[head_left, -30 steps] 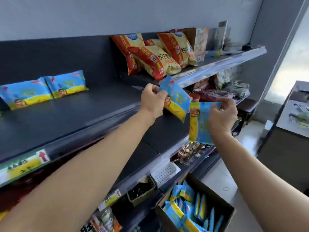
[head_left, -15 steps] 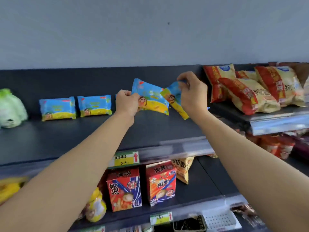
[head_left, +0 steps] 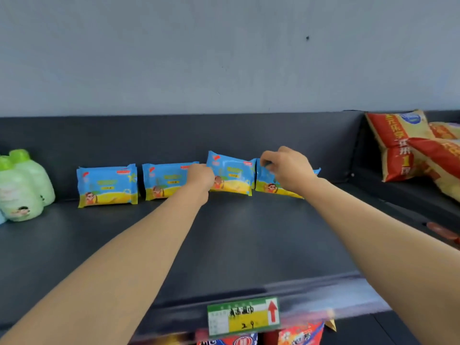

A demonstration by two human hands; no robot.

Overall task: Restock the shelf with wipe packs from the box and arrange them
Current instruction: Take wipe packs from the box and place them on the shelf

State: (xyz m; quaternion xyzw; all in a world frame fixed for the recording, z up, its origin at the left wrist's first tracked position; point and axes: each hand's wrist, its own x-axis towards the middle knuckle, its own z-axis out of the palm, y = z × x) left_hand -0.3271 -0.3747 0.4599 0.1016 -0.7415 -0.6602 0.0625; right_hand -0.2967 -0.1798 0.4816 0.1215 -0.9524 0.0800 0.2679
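Several blue-and-yellow wipe packs stand in a row against the back of the dark shelf (head_left: 236, 235). The leftmost pack (head_left: 107, 185) and the second pack (head_left: 169, 181) stand free. My left hand (head_left: 200, 176) grips the left edge of the third pack (head_left: 232, 175), which is slightly raised and tilted. My right hand (head_left: 286, 169) pinches the top of the fourth pack (head_left: 267, 186), whose right part is hidden behind the hand. The box is out of view.
Green bottles (head_left: 23, 186) stand at the shelf's left end. Red-and-yellow bags (head_left: 408, 150) lie on the neighbouring shelf to the right. A green-yellow price tag (head_left: 244, 316) hangs on the front edge, with red cartons below it.
Both hands have carried their packs from mid-air to the back of the shelf, beside the two standing packs. The view has turned left and moved closer.
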